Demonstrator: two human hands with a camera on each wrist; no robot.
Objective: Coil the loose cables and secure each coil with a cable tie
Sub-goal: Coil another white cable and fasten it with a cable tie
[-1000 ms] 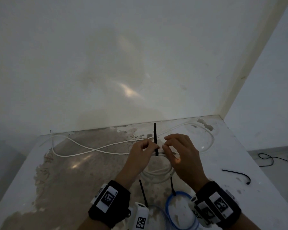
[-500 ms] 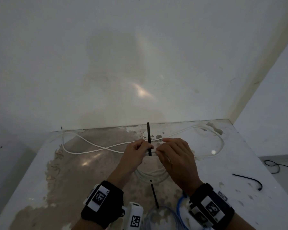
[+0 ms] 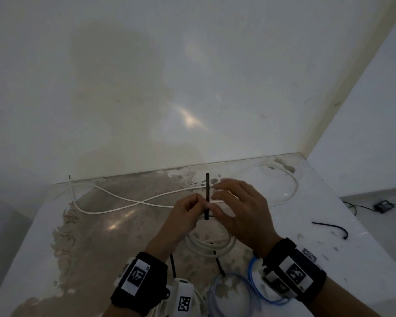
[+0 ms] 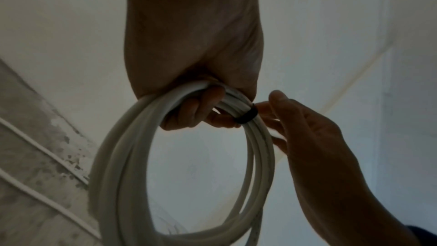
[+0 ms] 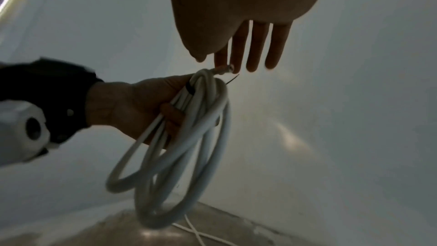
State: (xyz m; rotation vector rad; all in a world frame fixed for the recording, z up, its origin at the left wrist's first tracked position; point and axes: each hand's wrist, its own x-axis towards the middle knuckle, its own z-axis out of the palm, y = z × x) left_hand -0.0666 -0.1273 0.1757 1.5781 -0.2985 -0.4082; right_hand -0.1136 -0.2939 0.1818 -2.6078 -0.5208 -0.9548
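A white cable coil [image 3: 212, 247] hangs from my left hand [image 3: 188, 213], which grips its top strands [image 4: 196, 111]. A black cable tie [image 4: 247, 116] is looped round those strands beside my left fingertips, and its tail [image 3: 207, 193] stands straight up. My right hand [image 3: 238, 207] is just right of the tie with straight, spread fingers [image 5: 250, 48]; its fingertips sit close to the tie and pinch nothing that I can see. In the right wrist view the coil [image 5: 179, 156] dangles below my left hand [image 5: 132, 104].
A long loose white cable [image 3: 124, 200] snakes across the far side of the stained table [image 3: 89, 236]. A blue cable coil [image 3: 256, 291] and two black ties [image 3: 218, 264] lie near my wrists. Another black tie [image 3: 332, 227] lies near the right edge.
My right hand's fingers, which were bunched at the tie, have straightened and spread away from it. My left hand still holds the coil in the same place.
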